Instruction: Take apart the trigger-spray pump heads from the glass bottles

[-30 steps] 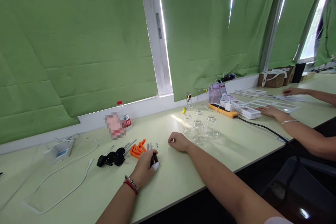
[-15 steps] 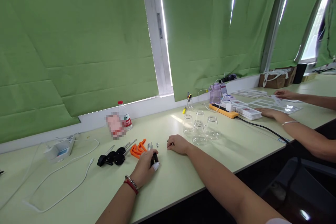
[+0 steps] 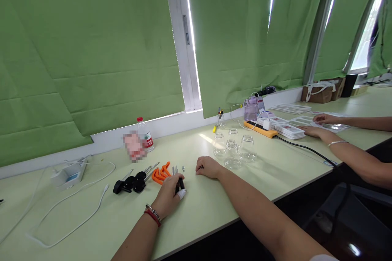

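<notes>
My left hand (image 3: 169, 194) rests on the table, closed around a black piece (image 3: 181, 184) that shows beside the white-wrapped thumb; its kind is mostly hidden. Just beyond those fingers lie thin metal rods (image 3: 174, 170) and small metal bits (image 3: 183, 168). Several orange bent pieces (image 3: 159, 173) sit beyond this hand to its left. Farther left are black round-headed pieces with metal shafts (image 3: 139, 182). My right hand (image 3: 208, 167) lies on the table with its fingers curled in a pinch; a small dark spot shows at the fingertips, too small to name.
Several clear glass jars (image 3: 232, 161) stand beyond my right hand. Behind them is an orange power strip (image 3: 265, 131) with a black cord. A red-capped bottle (image 3: 149, 140) and a white cable (image 3: 80, 222) are left. At right, another person's hands (image 3: 312, 131) touch white flat frames (image 3: 289, 132).
My hands look nearly unchanged. At right, the other person's far hand has moved slightly toward the left and lower, down to the flat sheets.
</notes>
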`<state>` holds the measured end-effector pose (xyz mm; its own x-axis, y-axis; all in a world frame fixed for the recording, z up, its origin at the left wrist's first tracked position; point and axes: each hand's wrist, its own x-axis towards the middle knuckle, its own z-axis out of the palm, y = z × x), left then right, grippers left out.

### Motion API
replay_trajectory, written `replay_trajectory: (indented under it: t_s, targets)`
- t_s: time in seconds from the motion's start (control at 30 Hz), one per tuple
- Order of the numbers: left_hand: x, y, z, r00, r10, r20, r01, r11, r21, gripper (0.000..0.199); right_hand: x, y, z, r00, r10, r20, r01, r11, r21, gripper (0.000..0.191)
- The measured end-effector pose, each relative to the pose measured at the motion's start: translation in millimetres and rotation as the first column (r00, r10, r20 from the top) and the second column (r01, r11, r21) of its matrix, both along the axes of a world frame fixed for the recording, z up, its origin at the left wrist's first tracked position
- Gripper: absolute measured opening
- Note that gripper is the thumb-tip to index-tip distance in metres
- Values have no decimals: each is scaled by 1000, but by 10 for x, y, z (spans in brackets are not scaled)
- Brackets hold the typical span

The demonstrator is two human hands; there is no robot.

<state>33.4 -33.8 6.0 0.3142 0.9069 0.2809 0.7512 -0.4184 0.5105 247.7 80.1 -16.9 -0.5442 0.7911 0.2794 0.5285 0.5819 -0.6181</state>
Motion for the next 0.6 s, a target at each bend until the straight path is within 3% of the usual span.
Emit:
replay_trajectory:
  t_s: [0.47, 0.6]
  targets:
    - [-6, 1, -9, 1000, 5, 11, -5, 1000, 1, 36, -17, -14, 27, 1000, -23, -5, 23, 999, 22, 5]
    - [-5, 39, -53, 999, 14, -37, -12, 999, 47, 42, -73, -81, 85, 981, 27, -190, -35, 999, -38, 4]
